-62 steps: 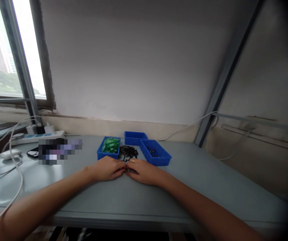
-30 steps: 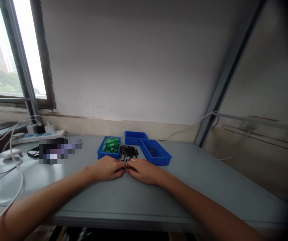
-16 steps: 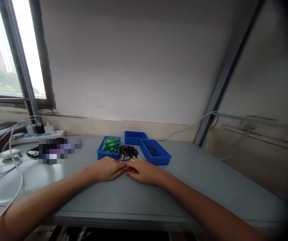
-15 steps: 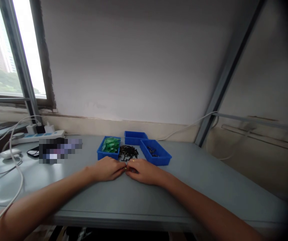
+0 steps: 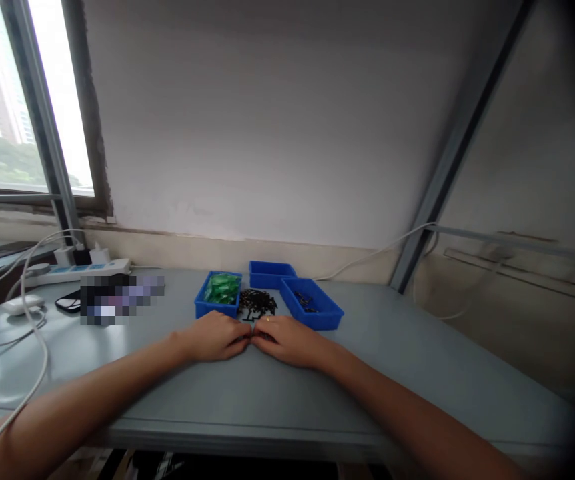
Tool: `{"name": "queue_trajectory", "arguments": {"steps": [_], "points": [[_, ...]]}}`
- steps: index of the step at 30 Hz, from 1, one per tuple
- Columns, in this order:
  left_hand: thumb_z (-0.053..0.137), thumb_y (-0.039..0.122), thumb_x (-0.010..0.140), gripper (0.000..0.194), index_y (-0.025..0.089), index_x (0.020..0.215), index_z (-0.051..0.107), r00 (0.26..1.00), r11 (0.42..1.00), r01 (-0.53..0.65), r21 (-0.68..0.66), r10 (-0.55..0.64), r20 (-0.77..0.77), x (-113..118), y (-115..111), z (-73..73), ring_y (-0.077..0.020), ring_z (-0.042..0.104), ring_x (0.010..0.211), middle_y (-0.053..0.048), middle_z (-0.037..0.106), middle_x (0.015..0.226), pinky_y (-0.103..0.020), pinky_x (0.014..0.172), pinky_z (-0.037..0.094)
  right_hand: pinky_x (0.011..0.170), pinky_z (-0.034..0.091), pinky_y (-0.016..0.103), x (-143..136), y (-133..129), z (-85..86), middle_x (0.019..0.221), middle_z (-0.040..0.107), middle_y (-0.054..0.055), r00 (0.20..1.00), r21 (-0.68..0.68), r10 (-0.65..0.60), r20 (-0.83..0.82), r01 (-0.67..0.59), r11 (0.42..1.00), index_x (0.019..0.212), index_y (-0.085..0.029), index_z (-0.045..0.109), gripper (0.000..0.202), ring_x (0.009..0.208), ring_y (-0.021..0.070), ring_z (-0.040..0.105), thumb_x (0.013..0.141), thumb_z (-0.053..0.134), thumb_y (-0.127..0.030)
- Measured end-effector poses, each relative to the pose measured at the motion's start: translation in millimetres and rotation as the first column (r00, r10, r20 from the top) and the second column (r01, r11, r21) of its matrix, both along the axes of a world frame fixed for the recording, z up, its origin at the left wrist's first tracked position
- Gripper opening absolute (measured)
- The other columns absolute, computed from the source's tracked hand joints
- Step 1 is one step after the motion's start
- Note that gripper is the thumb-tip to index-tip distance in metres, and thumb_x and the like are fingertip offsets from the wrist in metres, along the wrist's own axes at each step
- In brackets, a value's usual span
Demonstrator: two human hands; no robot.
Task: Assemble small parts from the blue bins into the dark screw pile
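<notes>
My left hand (image 5: 219, 335) and my right hand (image 5: 287, 340) meet fingertip to fingertip over the table, both closed in a pinch. What they hold between the fingertips is hidden now. Just beyond the fingers lies a loose pile of small black parts (image 5: 257, 303). Left of the pile, a blue bin (image 5: 215, 311) holds green translucent pieces (image 5: 222, 288). To its right, a second blue bin (image 5: 320, 321) contains a few small dark metallic parts (image 5: 305, 301).
A third blue bin (image 5: 271, 281) stands behind the pile. At left are a power strip (image 5: 87, 272) with plugs, white cables (image 5: 42, 347), a white box-like device (image 5: 22, 305), a dark phone-like object (image 5: 69, 303) and a blurred-out patch. A wall rises behind the table.
Both hands stay almost in place. A small shiny gold-coloured bit that showed between the fingertips is now covered as the fingers close together.
</notes>
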State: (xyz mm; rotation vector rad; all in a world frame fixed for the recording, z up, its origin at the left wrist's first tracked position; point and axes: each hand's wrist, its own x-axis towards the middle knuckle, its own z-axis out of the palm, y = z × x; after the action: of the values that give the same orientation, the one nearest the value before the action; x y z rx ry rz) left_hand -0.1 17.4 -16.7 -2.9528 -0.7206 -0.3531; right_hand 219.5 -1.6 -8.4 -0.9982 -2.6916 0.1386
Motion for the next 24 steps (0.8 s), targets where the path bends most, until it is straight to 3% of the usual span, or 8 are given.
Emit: {"name": "queue_trajectory", "arguments": {"steps": [24], "points": [[0.051,0.022,0.098,0.010,0.018,0.096,0.060,0.992,0.996,0.094,-0.004,-0.093,0.085,-0.7,-3.2,5.2,-0.0184,0.065,0.076,-0.004,0.067,0.088,-0.027,0.065,0.047,0.069,0.046,0.030,0.7,3.6,-6.7,0.086,0.070,0.006,0.998,-0.068,-0.001,-0.067,-0.004,0.998,0.087,-0.016,0.064,0.013,0.078,0.0197,0.063,0.097,0.060,-0.023]]}}
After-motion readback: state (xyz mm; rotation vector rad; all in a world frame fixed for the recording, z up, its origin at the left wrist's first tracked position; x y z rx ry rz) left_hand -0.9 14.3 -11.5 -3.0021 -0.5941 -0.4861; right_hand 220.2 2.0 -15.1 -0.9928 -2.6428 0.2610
